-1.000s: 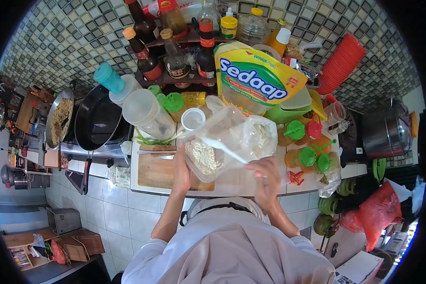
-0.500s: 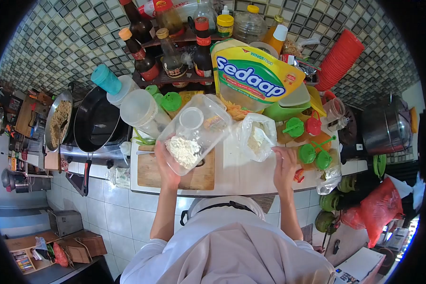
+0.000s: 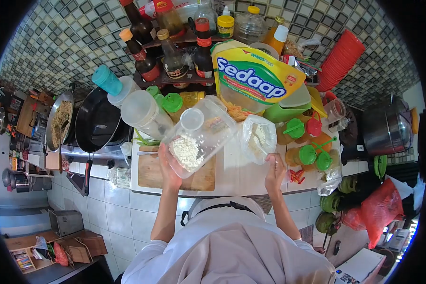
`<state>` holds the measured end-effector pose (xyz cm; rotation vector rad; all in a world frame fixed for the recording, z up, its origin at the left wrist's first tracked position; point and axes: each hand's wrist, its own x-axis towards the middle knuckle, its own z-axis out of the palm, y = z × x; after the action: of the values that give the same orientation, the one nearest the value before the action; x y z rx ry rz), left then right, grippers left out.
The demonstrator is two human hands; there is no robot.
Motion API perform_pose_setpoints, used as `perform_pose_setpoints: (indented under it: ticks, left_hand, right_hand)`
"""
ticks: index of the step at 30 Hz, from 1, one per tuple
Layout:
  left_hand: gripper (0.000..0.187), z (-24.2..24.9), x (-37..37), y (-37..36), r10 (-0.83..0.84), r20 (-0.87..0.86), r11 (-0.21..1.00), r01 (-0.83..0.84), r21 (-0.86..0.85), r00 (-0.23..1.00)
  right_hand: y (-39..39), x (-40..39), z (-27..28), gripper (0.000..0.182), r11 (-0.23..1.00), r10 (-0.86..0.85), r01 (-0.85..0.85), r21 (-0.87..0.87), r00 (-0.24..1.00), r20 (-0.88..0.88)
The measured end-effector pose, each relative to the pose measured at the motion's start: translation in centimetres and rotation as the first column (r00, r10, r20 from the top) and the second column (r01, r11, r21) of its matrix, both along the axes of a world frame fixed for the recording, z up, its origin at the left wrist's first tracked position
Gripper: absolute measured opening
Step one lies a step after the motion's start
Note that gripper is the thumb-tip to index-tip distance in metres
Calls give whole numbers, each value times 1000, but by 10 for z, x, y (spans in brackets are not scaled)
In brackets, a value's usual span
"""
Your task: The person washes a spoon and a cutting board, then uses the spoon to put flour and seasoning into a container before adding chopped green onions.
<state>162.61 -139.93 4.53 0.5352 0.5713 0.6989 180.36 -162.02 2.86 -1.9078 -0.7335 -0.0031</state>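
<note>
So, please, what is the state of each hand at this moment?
Left hand: closed on the clear container with white powder.
Right hand: fingers curled, by the plastic bag; I cannot tell if it grips anything.

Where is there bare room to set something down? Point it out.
The white tabletop between the cutting board and right hand looks bare, as does the board's near part. Crowded: behind, around the Sedaap pouch, and right, among the green-lidded jars.

From where I stand, the clear container (image 3: 213, 142) hides some of the left hand's (image 3: 171, 174) fingers and part of the chopping board (image 3: 149, 175). Whether the right hand (image 3: 275, 171) touches the plastic bag (image 3: 258, 142), I can't tell. The view's top edge crops a tall dark bottle (image 3: 141, 26).
</note>
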Motion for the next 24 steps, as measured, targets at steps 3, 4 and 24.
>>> perform_pose_setpoints:
  ticks: [3,4,24]
  left_hand:
    - [54,1,3,-2,16,9,999,-17,35,1000]
    - [54,2,4,-3,18,9,999,-19,35,1000]
    - [45,8,11,-11,16,-82,983,0,182,997]
  right_hand:
    - [1,0,-7,30,984,-81,98,146,990,-119]
    - [1,-1,-9,30,973,-90,134,188,970,-226]
    - [-8,11,-16,30,846,-63,340,411,829,-555]
